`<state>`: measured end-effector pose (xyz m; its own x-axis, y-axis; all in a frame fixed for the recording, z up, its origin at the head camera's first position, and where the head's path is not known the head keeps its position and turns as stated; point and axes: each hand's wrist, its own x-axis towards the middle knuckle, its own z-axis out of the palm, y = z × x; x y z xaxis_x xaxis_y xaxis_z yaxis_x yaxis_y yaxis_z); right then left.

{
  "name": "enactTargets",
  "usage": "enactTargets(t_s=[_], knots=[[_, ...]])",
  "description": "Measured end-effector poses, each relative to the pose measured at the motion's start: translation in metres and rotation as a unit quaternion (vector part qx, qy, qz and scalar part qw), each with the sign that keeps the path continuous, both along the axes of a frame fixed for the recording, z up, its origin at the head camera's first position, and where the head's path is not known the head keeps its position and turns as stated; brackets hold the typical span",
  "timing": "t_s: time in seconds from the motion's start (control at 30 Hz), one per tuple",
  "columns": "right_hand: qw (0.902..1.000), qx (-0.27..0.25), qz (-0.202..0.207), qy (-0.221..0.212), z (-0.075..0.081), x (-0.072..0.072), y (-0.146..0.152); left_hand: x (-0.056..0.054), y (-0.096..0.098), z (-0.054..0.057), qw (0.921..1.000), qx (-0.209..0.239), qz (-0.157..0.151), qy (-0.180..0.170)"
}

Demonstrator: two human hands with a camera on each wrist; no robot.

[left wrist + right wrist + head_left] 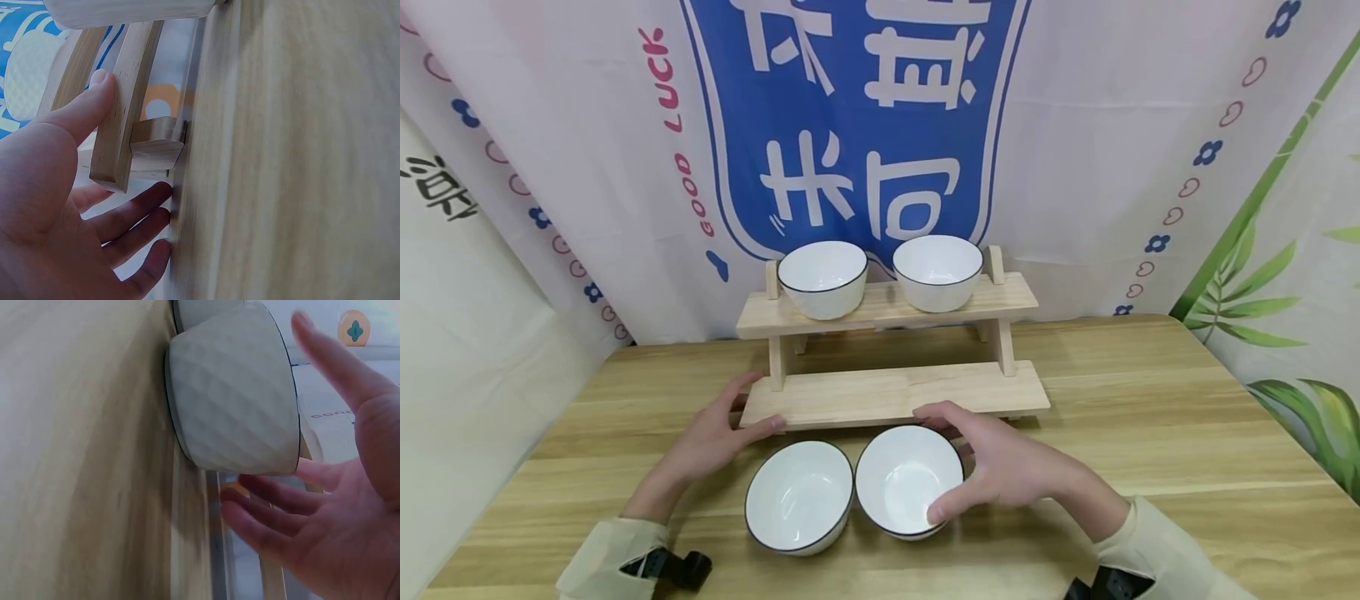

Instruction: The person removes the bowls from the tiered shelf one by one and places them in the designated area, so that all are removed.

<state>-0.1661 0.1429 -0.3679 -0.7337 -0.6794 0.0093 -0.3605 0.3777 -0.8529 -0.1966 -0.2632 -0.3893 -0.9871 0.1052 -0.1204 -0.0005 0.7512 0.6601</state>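
My left hand (707, 442) is at the left end of a two-tier wooden rack's lower shelf (880, 396). In the left wrist view its thumb (100, 84) rests against the shelf board (125, 112), while the other fingers spread loosely past the board's end, near the tabletop. At the front, my right hand (1000, 458) spreads around a white dark-rimmed bowl (906, 479). Its thumb lies over the bowl's opening, apart from the faceted wall (234, 394) in the right wrist view; the fingers reach behind the bowl. A matching bowl (799, 496) stands just left of it.
Two more white bowls, a left one (823, 279) and a right one (937, 272), sit on the rack's upper shelf (880, 310). The rack stands near the back of the wooden table (1150, 433). A printed curtain (1075, 167) hangs directly behind it.
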Motion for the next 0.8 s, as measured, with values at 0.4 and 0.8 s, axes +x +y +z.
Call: enactTargets(t_s=[0.4,0.8], knots=[[0.9946,-0.060,-0.071,0.045,0.0068,-0.0047,0.0002,-0.0008,-0.0013,-0.0023,1.0000,0.000,-0.001,0.002],[0.9953,-0.052,-0.076,0.027,0.0050,-0.0053,-0.0001,-0.0017,-0.0017,-0.0037,1.0000,-0.001,0.001,0.004]])
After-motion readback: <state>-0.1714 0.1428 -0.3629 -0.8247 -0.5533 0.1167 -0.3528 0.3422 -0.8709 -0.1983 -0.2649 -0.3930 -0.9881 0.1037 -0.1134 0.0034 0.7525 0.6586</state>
